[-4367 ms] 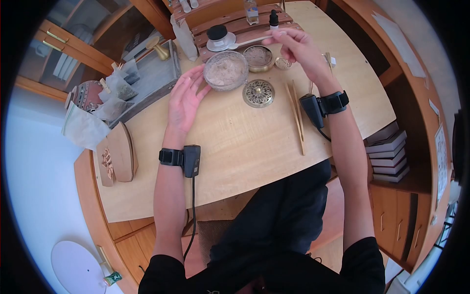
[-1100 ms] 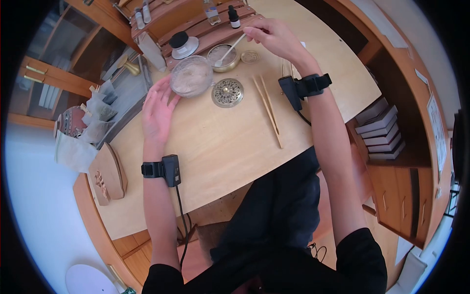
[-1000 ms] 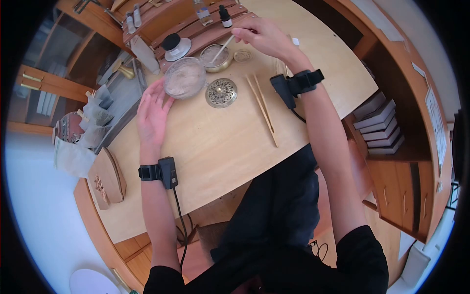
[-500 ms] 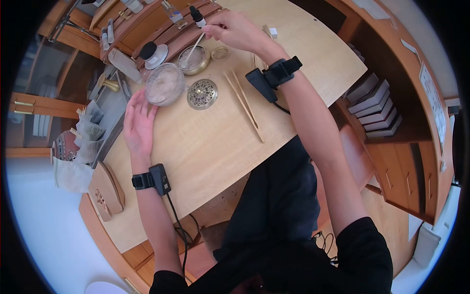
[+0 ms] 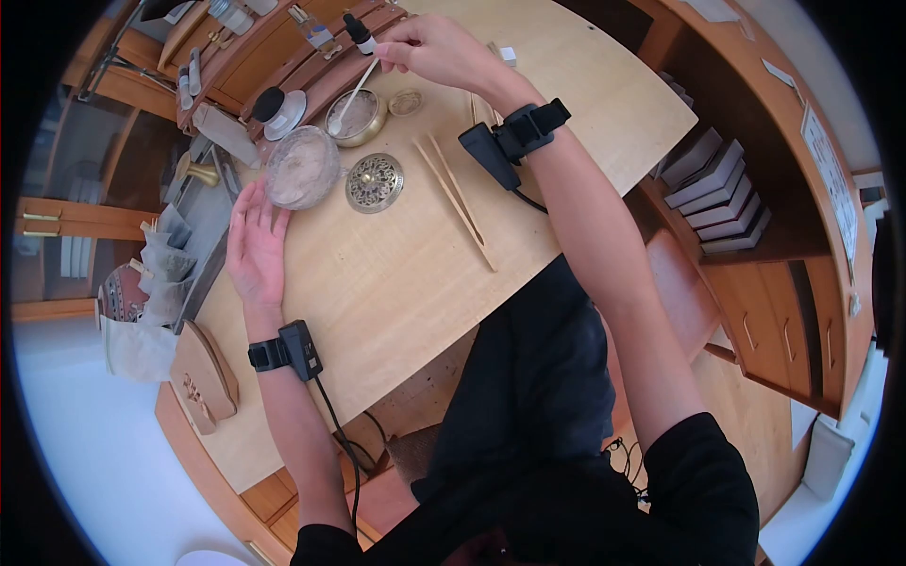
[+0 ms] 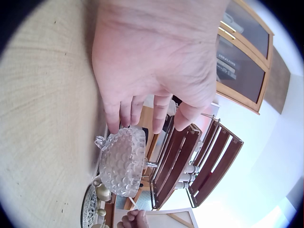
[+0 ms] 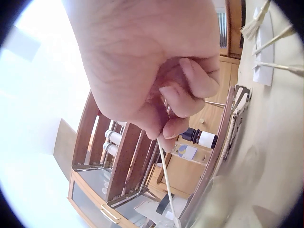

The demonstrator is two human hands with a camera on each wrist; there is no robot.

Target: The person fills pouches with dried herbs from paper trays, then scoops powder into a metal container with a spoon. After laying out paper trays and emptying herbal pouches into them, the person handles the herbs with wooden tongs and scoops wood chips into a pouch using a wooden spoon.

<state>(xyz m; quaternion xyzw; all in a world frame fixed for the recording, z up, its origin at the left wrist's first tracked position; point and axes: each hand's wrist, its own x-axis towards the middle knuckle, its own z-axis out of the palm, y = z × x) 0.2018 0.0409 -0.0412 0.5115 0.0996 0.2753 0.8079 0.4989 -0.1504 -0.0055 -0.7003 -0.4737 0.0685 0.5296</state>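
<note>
A cut-glass bowl (image 5: 302, 170) of pale powder stands on the table. My left hand (image 5: 257, 250) rests beside it, fingers extended, and in the left wrist view its fingertips lie right at the glass bowl's side (image 6: 123, 164). My right hand (image 5: 439, 58) pinches the end of a thin pale spoon (image 5: 358, 87) between thumb and fingers. The spoon slants down, its tip over the greyish powder inside a round brass bowl (image 5: 376, 130). In the right wrist view the other fingers are curled and the spoon's shaft (image 7: 165, 173) runs down from the fingertips. A pierced brass lid (image 5: 375, 184) lies nearby.
Wooden tongs (image 5: 458, 205) lie on the table right of the lid. Behind the bowls are a black-lidded jar (image 5: 271, 106), a dropper bottle (image 5: 360, 36) and a slatted wooden stand (image 5: 283, 74). Small bags (image 5: 168, 259) and a tan wooden holder (image 5: 206, 373) sit at the left.
The spoon was held nearly level behind the bowls; it has come down slanting over the brass bowl. The head view has turned. My left hand stays by the glass bowl.
</note>
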